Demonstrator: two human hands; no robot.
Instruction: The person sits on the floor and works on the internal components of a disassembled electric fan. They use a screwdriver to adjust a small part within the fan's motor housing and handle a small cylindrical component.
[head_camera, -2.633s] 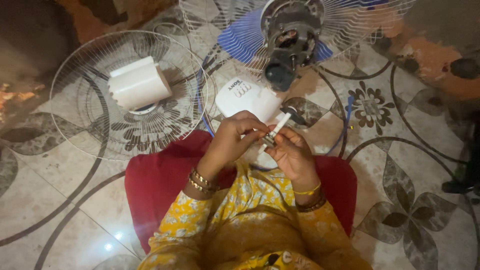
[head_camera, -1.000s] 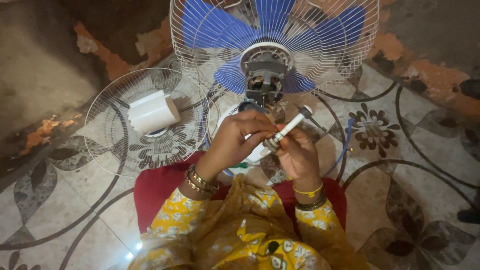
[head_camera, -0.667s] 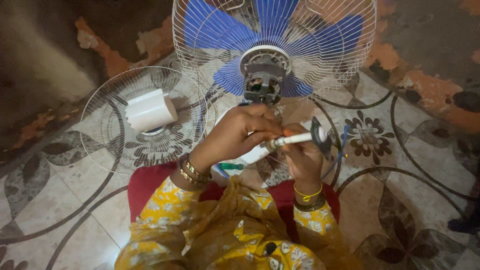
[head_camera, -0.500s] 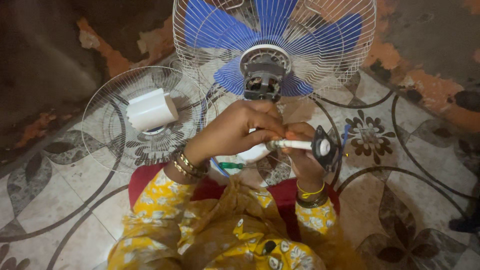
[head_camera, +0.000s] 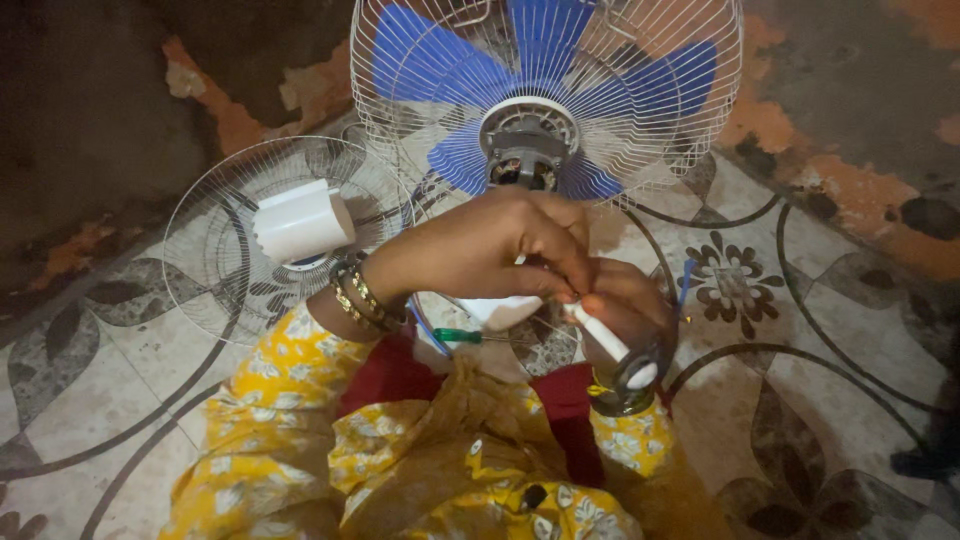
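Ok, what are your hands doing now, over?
Left hand and right hand pinch a white plastic rod with a dark round end. Blue-bladed fan in white wire cage just beyond. Nothing between, over.

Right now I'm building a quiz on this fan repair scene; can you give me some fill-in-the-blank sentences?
1. The fan's plastic blades are ____.
2. Both hands, left hand and right hand, grip a slim white ____.
3. The detached round wire grille lies on the ____.

Missing: blue; rod; floor

Yellow floral sleeves (head_camera: 270, 400), seemingly gold bangles (head_camera: 355, 295).
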